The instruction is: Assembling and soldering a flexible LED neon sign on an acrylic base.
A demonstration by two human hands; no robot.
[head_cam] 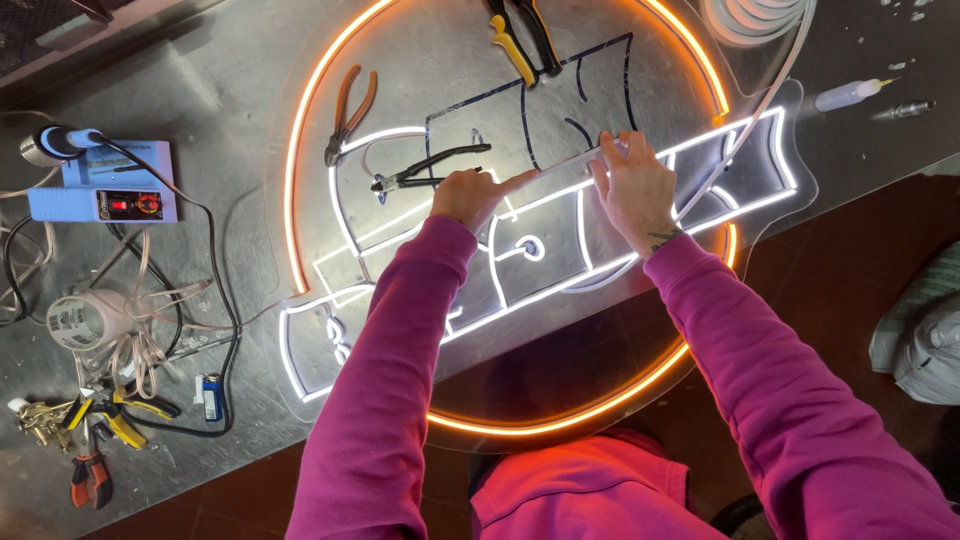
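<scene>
- The neon sign panel (300,200) is a clear, glossy acrylic sheet lying flat on a scuffed grey metal table (200,90); an orange glowing ring (300,150) runs round it and white glowing lines (560,290) trace blocky shapes inside.
- A white flexible light strip (560,165), smooth and rubbery, lies across the middle of the panel between the two hands; a further length curves up to a coil (750,20) at the top edge.
- The left hand (470,195) is curled, palm down, fingers closed and pinching the strip's left end against the panel.
- The right hand (632,185) is flatter, fingers spread along the strip and pressing it down, thumb tucked under; the wrist bends outward.
- Both forearms in magenta fleece sleeves (400,360) reach forward, converging.
- Black-handled cutters (425,168) lie on the panel just beside the left hand; orange-handled pliers (348,112) lie further left.
- A blue-and-white soldering station (110,190) sits amid tangled wires at the table's left.
</scene>
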